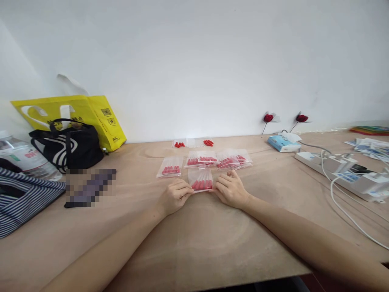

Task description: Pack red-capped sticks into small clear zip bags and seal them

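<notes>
Two hands — our left (176, 196) and our right (231, 190) — pinched the bottom corners of a clear bag of red capsules (202, 184), while more bags (203, 159) lay just beyond, toward twelve o'clock.

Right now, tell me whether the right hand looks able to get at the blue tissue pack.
Probably yes: between the right hand and the blue tissue pack lies open tabletop, with nothing blocking. It seems to be pinching the small plastic bag, though, so it would have to let go first.
</notes>
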`<action>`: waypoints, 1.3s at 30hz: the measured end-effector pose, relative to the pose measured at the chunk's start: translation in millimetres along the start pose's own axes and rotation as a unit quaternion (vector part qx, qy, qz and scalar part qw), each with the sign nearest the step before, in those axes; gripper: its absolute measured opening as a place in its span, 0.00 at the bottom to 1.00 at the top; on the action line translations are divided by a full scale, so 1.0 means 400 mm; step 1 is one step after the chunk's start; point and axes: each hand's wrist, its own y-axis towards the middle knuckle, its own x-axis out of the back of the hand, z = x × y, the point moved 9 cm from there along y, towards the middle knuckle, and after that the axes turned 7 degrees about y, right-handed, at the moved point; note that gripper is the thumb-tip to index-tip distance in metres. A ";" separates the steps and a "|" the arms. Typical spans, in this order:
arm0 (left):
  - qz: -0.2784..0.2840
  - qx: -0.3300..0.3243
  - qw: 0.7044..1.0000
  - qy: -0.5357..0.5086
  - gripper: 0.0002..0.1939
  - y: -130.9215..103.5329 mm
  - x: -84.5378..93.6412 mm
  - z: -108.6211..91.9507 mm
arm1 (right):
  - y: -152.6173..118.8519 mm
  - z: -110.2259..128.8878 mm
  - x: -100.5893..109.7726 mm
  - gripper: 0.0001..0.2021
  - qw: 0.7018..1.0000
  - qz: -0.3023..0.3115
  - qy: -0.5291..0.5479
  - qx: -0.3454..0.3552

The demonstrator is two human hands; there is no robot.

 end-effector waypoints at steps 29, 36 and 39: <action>0.205 0.266 0.934 0.122 0.18 -0.156 0.068 0.187 | 0.206 -0.137 -0.278 0.04 0.945 0.135 0.222 -0.201; 0.223 0.240 0.941 0.084 0.18 -0.166 0.087 0.108 | 0.193 -0.086 -0.290 0.04 0.950 0.189 0.169 -0.181; 0.229 0.222 0.946 0.051 0.19 -0.157 0.065 0.089 | 0.142 -0.037 -0.219 0.05 0.959 0.176 0.173 -0.139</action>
